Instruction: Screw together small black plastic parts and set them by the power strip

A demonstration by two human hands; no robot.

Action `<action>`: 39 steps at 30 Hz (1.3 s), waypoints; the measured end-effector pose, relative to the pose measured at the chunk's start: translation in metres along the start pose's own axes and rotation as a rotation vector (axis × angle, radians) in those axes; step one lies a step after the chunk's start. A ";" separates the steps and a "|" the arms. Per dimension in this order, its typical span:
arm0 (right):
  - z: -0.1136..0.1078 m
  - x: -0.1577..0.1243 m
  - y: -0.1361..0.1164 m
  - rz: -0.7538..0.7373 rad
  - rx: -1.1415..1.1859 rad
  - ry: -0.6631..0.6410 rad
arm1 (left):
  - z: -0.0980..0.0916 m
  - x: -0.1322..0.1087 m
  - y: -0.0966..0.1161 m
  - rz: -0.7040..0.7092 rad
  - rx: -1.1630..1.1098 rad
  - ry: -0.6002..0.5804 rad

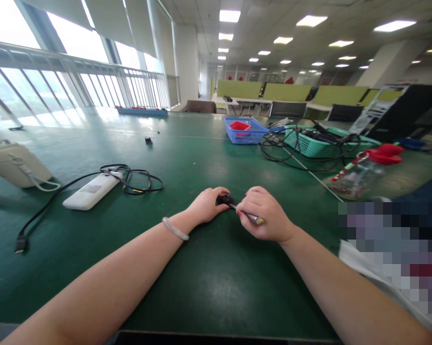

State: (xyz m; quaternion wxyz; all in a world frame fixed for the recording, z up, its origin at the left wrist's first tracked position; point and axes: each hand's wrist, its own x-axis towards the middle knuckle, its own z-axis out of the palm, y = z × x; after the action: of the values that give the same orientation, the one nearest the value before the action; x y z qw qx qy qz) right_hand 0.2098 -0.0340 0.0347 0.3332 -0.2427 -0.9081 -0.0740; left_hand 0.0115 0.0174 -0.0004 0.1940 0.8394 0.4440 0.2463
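My left hand [206, 205] rests on the green table [209, 282] with its fingers curled round a small black part [224, 199]. A pale bangle sits on that wrist. My right hand [264, 214] is closed around a thin metal tool [250, 217], a small screwdriver by its look. The tool's tip points left onto the black part, and its brass-coloured end sticks out by my thumb. The two hands almost touch at the table's middle.
A white power strip [91, 190] with black cables [137, 179] lies left. A blue basket [245, 131] and a teal basket [311, 143] with cables stand behind. A red-capped clear bottle [363, 171] lies right. A beige bag [15, 163] sits far left.
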 end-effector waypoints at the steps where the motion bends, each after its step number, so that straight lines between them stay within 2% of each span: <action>1: 0.000 -0.001 0.001 0.016 0.002 0.011 | 0.000 0.000 0.000 0.000 0.005 -0.001; 9: -0.003 -0.006 0.006 0.252 0.213 0.160 | 0.000 0.000 -0.002 0.013 0.043 -0.009; 15: -0.003 -0.009 0.008 0.306 0.264 0.172 | 0.000 0.000 -0.002 0.012 0.049 -0.017; 18: -0.003 -0.009 0.009 0.286 0.264 0.164 | 0.001 0.000 -0.003 0.020 0.048 -0.010; 26: -0.004 -0.004 0.003 0.118 0.183 0.068 | 0.002 0.001 -0.005 0.025 0.049 -0.002; 33: -0.007 0.002 -0.006 -0.003 0.088 -0.054 | 0.000 0.001 -0.003 0.017 0.039 -0.002; 39: -0.004 0.001 -0.005 -0.012 0.069 -0.019 | 0.000 0.001 -0.004 0.024 0.035 0.000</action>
State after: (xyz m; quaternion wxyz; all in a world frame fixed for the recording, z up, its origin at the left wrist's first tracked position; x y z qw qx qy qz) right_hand 0.2089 -0.0393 0.0383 0.3323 -0.2264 -0.9146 -0.0426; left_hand 0.0095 0.0202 -0.0025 0.1765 0.8478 0.4382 0.2409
